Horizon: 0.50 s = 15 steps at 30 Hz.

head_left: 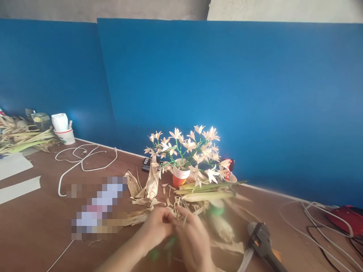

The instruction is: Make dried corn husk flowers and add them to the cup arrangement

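Note:
My left hand [159, 223] and my right hand [195, 238] meet above the front of the brown table, fingers bent and pinched together. A thin pale strip [185, 220] pokes out between the fingers of the right hand; what the left fingertips grip is hidden. Blurred green shows just below the hands. Dried corn husk scraps [138, 217] lie around and behind them. Farther back stands an orange-and-white paper cup [180, 177] with husk flowers [188, 144] on green stems. Long greenish husks [210, 196] lie before the cup.
A black glue gun [262, 241] rests at the right, near a green roll [216, 209]. White cables [82, 160] loop at the left; more cables and a red case [347, 219] sit far right. A white cup [65, 136] and husk pile [25, 136] stand back left, before a blue partition.

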Available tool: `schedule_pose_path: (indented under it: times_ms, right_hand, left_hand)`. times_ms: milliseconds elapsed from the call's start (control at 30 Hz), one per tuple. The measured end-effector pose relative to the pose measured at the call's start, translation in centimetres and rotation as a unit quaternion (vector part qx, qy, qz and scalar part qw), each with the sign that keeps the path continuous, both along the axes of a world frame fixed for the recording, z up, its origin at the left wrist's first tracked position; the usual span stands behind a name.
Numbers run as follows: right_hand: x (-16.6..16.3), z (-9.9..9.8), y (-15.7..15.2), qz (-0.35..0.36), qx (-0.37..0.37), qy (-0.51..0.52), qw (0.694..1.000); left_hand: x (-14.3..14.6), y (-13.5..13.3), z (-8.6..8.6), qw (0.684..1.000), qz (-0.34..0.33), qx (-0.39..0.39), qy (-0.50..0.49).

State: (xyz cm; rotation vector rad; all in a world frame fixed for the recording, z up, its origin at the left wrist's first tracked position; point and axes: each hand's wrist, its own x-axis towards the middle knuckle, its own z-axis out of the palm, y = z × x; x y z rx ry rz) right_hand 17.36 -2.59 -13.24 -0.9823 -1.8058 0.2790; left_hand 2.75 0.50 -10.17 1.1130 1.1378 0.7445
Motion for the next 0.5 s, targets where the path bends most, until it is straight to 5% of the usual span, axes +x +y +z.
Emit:
schedule_pose_path:
  times_ms: [167, 300, 500]
  right_hand:
    - [-0.4, -0.6, 0.5, -0.027, -0.092, -0.040, 0.995]
    - [-0.8, -0.2, 0.7, -0.078, -0.226, 0.069, 0.969]
    - [-0.1, 1.5, 1.4, 0.086, -0.470, 0.334, 0.813]
  left_hand:
    - [-0.4, 0.2, 0.1, 0.970, -0.032, 0.195, 0.138]
    - [-0.6, -0.1, 0.1, 0.915, -0.021, 0.356, 0.189]
    - [-1.5, -0.8, 0.2, 0.862, -0.086, 0.474, 0.162]
